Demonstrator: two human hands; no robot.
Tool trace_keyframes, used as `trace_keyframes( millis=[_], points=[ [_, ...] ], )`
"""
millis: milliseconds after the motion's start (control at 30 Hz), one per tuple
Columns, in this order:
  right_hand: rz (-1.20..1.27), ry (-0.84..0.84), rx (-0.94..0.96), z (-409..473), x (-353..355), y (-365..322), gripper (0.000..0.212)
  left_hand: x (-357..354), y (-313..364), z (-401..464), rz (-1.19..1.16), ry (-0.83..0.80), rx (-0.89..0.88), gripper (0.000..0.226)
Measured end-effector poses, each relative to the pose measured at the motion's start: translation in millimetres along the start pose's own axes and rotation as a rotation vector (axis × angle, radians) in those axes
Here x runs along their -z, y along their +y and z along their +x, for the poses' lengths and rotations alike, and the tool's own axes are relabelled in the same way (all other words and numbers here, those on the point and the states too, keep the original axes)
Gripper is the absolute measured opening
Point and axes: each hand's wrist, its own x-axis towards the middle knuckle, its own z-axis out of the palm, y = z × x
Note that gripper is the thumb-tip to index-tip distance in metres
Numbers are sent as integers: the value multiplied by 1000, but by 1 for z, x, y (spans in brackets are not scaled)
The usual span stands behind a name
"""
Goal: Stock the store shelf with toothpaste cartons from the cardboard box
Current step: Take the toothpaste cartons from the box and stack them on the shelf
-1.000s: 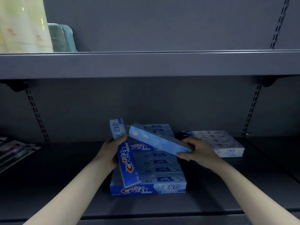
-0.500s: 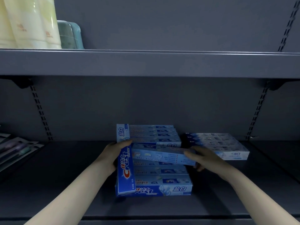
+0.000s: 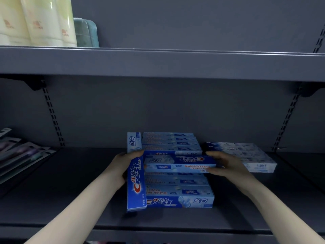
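Right hand (image 3: 226,164) has leveled its gripped carton (image 3: 179,163) onto center-frame stack (image 3: 177,192); left hand (image 3: 125,166) grips upright carton (image 3: 136,180), placement nearly done.

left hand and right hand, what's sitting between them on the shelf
In the head view, between the left hand and right hand: an upright Crest carton and a crosswise carton.

Blue Crest toothpaste cartons (image 3: 177,192) lie flat in rows on the dark shelf (image 3: 70,182); one carton (image 3: 179,163) sits crosswise on top — another (image 3: 136,173) stands on edge at their nine o'clock side.
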Motion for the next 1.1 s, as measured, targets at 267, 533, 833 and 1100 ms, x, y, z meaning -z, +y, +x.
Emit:
trace_keyframes(
  millis=[267, 533, 833, 1100],
  points=[
    [407, 99, 47, 2, -8, 1, 54, 2, 1, -1, 85, -7, -15, 25],
    [627, 136, 67, 4, -38, -27, 81, -2, 1, 0, 136, -60, -24, 27],
    [698, 516, 91, 17, -70, -49, 31, 0, 9, -6, 215, -132, -106, 24],
    [414, 380, 435, 19, -50, -99, 27, -7, 23, -12, 454, -150, -278, 26]
  ],
)
